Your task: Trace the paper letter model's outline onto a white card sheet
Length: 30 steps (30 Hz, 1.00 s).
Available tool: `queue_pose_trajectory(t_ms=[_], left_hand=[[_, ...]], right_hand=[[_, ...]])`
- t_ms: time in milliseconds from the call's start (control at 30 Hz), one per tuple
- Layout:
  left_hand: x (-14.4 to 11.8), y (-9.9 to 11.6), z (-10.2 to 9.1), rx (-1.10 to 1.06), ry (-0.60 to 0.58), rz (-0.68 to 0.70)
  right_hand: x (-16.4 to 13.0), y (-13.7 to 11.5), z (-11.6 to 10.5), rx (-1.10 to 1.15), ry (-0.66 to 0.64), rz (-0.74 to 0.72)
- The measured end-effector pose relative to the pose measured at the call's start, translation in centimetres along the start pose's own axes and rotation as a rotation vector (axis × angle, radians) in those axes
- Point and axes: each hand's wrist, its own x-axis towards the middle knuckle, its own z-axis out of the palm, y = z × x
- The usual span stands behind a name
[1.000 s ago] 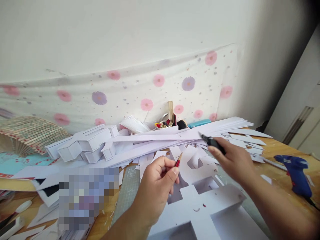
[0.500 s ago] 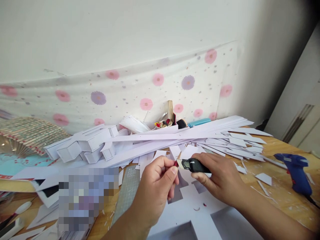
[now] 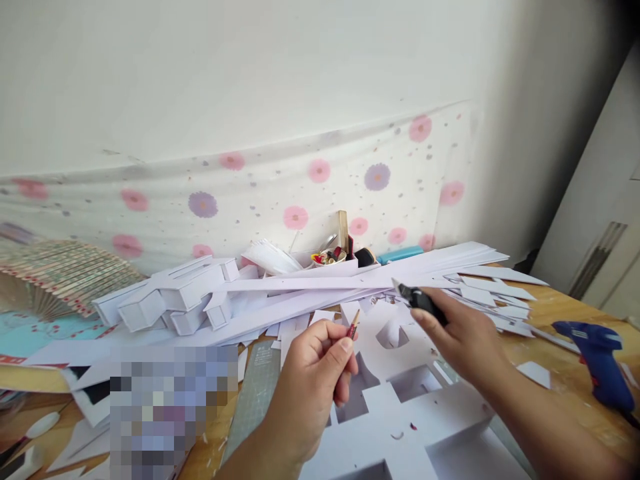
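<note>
The left hand (image 3: 315, 370) is pinching a red pencil (image 3: 353, 327) upright; the right hand (image 3: 463, 337) is gripping a black knife (image 3: 417, 298) just right of it, blade pointing up-left

left hand (image 3: 315, 373): fingers curled, pinch grip, raised | right hand (image 3: 463, 337): closed grip, extended forward

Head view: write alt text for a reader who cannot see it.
A left hand holds a red pencil and a right hand holds a black utility knife above white cut-out card pieces on a cluttered wooden table.
</note>
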Motion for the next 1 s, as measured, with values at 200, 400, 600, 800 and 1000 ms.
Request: queue_pose_trajectory(t_ms=[200,400,600,800,1000], left_hand=[[0.1,0.0,-0.2,0.038,-0.008,0.016],[0.0,0.0,-0.2,0.119,-0.004,0.033],[-0.2,-0.1,-0.2,0.116,-0.051,0.021],[-0.4,-0.1,0.0,0.076,-0.057,0.024],[-0.5,0.1,0.2,0.047,-0.068,0.018]], right_hand=[[-1.7,-3.1,0.1,0.152,-0.049,-0.314],[-2.0,-3.9,0.1,0.2,-0.15,-0.37],[-2.2,-4.0,0.0,0.236,-0.11,-0.399],[-2.1,-3.9,-0.1,0.24,-0.109,-0.408],[-2.1,-4.0,-0.2,0.242,-0.088,-0.433]])
